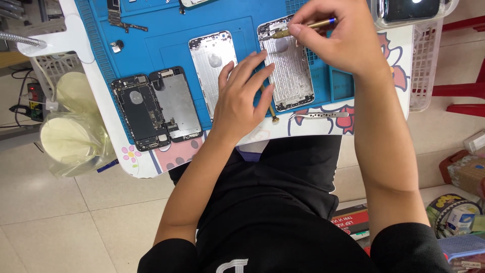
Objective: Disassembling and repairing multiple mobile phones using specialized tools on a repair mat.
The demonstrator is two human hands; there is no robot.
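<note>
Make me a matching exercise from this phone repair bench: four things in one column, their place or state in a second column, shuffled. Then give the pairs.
Things:
1. gold screwdriver
2. left hand
3. dark phone board
4. metal tweezers

Places or states:
A. lies at the mat's left end, beside a grey screen assembly
B. pinched in the right hand, tip on the right housing
C. lies off the blue mat, on the table's near edge
D. rests flat, fingers on the right housing's edge

Pairs: 1-B, 2-D, 3-A, 4-C

We see bright, even overhead light; soft shadows lie under the hands, mild glare marks the silver phone shell (292,71), and the desk (323,124) edges bow slightly.
</note>
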